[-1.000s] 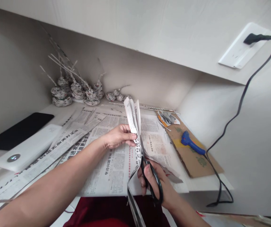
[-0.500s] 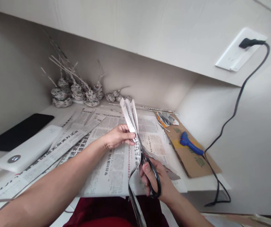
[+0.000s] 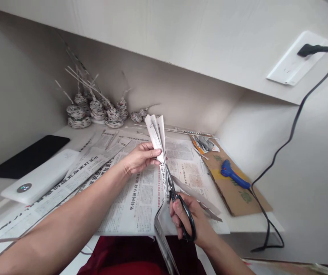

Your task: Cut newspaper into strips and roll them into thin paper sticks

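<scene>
My left hand point(image 3: 144, 156) pinches a folded strip of newspaper point(image 3: 155, 133) between thumb and fingers, its layered top end fanned slightly apart. My right hand point(image 3: 191, 219) grips black-handled scissors point(image 3: 189, 219), thumb and fingers in the loops. The blades point up and away from me, along the strip just below my left fingers. From the scissors a long cut tail of paper hangs down over the table's front edge. Another narrow strip slants off to the right behind my right hand. Below both hands lie sheets of printed newspaper point(image 3: 123, 214).
Several woven paper gourd shapes point(image 3: 97, 110) stand at the back left. A white power bank point(image 3: 43, 175) and a black flat pad point(image 3: 29, 156) lie left. On the right, a blue glue gun point(image 3: 235, 175) rests on cardboard point(image 3: 238, 198), its cord running to a wall socket point(image 3: 298, 57).
My left hand has slid a little up and away along with the strip. The scissor blades now show more fully below it. The whole view has shifted slightly.
</scene>
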The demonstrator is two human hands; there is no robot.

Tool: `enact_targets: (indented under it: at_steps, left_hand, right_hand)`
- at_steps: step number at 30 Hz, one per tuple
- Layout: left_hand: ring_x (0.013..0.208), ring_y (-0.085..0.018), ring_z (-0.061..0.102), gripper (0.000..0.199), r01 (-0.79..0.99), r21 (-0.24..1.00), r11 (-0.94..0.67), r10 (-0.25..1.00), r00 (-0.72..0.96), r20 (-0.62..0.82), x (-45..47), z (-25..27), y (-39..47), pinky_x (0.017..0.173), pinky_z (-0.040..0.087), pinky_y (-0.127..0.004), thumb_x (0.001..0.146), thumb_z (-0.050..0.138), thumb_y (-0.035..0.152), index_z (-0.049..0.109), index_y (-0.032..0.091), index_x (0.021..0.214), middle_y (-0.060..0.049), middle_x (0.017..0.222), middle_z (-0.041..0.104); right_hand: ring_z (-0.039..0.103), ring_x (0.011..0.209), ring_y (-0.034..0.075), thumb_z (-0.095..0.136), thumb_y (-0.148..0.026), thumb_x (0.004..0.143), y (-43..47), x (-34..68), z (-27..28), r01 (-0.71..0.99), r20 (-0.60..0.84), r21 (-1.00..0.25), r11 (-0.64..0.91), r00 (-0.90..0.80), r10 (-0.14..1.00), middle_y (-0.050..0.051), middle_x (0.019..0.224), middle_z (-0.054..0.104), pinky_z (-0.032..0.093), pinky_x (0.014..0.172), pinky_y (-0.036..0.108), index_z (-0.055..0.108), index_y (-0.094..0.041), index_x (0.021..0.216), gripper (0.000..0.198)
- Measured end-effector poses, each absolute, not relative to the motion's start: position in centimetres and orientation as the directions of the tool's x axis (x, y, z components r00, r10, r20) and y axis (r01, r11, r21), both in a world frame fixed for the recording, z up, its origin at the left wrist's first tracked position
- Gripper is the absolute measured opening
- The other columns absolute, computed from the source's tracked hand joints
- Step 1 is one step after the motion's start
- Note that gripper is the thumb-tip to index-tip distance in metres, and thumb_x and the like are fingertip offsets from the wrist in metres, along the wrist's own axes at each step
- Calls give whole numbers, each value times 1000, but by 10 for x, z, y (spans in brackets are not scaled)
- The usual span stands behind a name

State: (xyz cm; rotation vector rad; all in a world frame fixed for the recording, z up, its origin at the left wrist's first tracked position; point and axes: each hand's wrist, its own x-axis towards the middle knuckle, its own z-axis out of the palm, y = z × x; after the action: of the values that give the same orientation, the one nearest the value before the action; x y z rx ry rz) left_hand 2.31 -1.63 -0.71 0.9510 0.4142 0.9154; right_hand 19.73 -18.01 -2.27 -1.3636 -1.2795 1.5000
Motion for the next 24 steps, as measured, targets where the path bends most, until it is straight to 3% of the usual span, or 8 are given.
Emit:
enact_targets:
  at_steps: [7, 13, 24]
  left_hand:
    - [65, -17, 70, 31, -403, 862, 308, 774, 633, 19, 34, -12, -22, 57, 60, -22, 59, 86, 23, 70, 6, 80, -9, 74, 72]
    - [61, -14, 68, 30, -419, 854, 308, 772, 634, 32, 33, -12, -21, 56, 59, -20, 58, 86, 21, 71, 7, 79, -6, 71, 72]
    - [60, -15, 69, 33, -384, 872, 304, 775, 632, 8, 33, -11, -21, 57, 59, -20, 55, 88, 26, 70, 8, 75, -6, 68, 72]
  right_hand:
    - [51, 53, 8, 42, -59, 90, -170, 196, -9, 170, -89, -984, -51, -226, 970, -1, 64, 51, 39, 50, 21, 51, -16, 74, 47]
    - [49, 53, 9, 38, -60, 91, -165, 197, -7, 154, -58, -988, -20, -250, 966, 0, 65, 50, 40, 51, 22, 50, -16, 75, 48]
    - [38, 31, 6, 52, -72, 75, -172, 191, -20, 50, -250, -968, -246, -122, 960, -7, 48, 42, 34, 31, 18, 44, -19, 69, 55]
